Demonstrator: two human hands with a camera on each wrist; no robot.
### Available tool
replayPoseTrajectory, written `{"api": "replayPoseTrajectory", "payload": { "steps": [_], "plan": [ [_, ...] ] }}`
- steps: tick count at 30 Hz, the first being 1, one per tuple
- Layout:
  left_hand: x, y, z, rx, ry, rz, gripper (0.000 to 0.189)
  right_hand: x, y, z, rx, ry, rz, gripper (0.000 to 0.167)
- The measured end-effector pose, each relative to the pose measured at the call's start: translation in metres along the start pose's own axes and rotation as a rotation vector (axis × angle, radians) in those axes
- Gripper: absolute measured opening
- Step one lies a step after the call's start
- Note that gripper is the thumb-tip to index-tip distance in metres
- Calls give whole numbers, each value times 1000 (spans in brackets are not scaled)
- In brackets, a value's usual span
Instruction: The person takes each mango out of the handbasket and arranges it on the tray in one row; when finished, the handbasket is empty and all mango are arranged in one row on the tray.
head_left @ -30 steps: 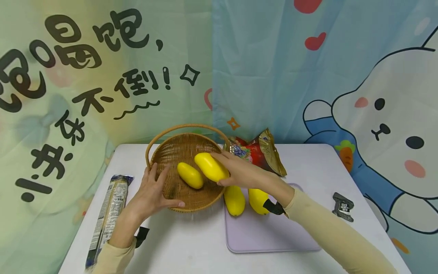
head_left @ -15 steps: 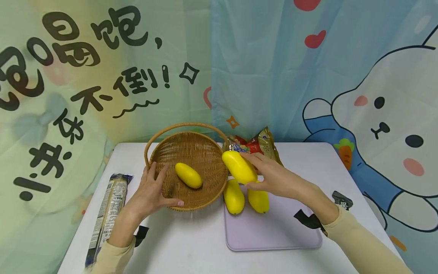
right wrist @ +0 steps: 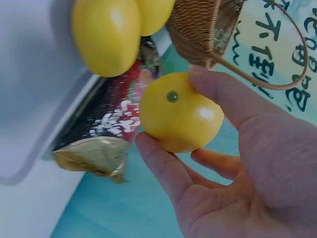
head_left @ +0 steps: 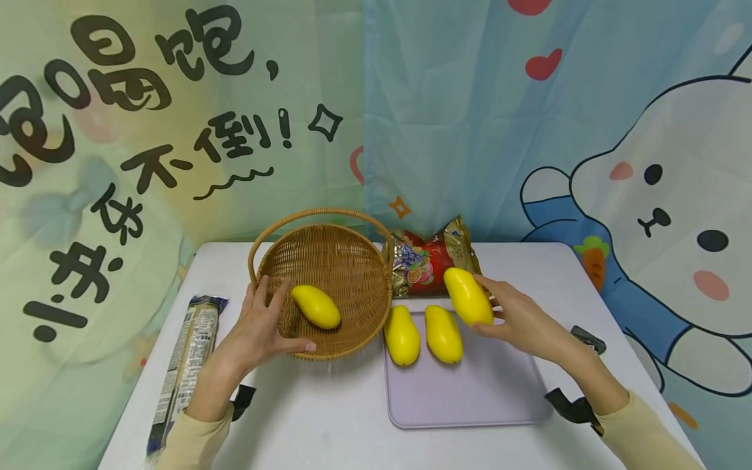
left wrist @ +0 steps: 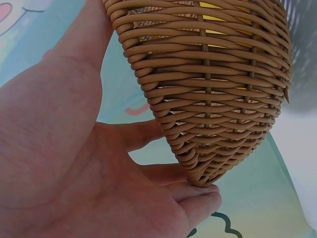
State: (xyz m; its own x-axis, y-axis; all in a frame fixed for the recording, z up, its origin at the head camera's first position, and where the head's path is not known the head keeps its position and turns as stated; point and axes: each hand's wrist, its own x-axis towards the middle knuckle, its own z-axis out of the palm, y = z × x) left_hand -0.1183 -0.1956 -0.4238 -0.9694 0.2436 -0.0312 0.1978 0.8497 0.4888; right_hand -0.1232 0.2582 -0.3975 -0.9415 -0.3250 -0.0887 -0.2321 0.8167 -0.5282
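- Head view: right hand (head_left: 519,320) holds a mango (head_left: 469,297) between thumb and fingers, seemingly raised over the far side of the lavender tray (head_left: 464,398).
- Left hand (head_left: 258,333) spans the rim of the wicker basket (head_left: 352,261), left of the tray, thumb and fingers gripping; loose mango (head_left: 316,307) inside. Firm grip should stop tipping.
- Corner mango (head_left: 402,336) and middle mango (head_left: 444,334) lie at tray's far left. I'd lower the held one to their right, no bumping; release once settled, could roll.
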Motion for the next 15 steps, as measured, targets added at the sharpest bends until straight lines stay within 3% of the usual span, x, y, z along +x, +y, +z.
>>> {"api": "replayPoseTrajectory", "payload": {
  "steps": [8, 15],
  "plan": [
    [0, 0, 0, -2, 1, 0, 123, -5, 28, 19, 28, 4, 73, 89],
    [0, 1, 0, -10, -4, 0, 123, -8, 38, 40, 9, 7, 102, 86]
  ]
}}
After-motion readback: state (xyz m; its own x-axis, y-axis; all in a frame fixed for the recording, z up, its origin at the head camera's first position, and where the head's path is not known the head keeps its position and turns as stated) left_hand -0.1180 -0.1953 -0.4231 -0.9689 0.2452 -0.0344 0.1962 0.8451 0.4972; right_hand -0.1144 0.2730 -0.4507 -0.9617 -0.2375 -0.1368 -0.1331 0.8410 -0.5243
